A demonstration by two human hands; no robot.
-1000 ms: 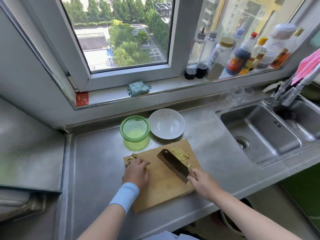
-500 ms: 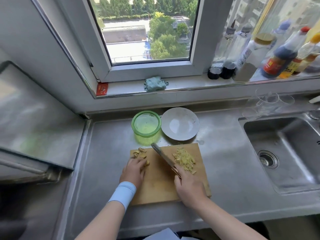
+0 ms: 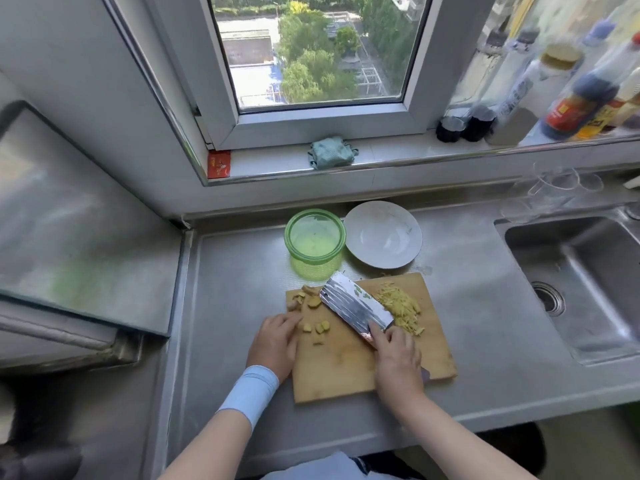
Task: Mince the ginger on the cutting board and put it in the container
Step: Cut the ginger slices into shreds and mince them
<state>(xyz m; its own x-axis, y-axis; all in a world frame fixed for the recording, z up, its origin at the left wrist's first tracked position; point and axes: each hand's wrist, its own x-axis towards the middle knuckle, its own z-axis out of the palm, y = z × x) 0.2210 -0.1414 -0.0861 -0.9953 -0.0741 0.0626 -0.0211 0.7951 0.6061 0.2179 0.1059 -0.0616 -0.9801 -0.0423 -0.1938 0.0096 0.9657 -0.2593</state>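
Right hand (image 3: 398,365) grasps the cleaver (image 3: 356,306) at the handle, fingers (image 3: 376,336) curled round it with the forefinger laid up onto the heel of the blade. The blade is tilted, flat face up, and slants across the upper middle of the cutting board (image 3: 346,372), tip toward the far left. Left hand (image 3: 277,341) lies palm-down at the board's left edge, its fingers (image 3: 290,320) loosely bent, released, tips on the board just beside the ginger chunks (image 3: 317,329), gripping nothing visible. Chunks are uncut, left of the blade: a cluster at the far-left corner and a few loose ones nearer the hand, about seven in all, edges blurred. One pile of minced ginger (image 3: 401,308) on the board right of the blade, touching it. One green container (image 3: 315,237) on the table (image 3: 235,306) just beyond the board; whether it holds any ginger is unclear. One white plate (image 3: 382,233) touches it on the right. One sink (image 3: 571,289) far right. One blue band (image 3: 251,389) on the left wrist.
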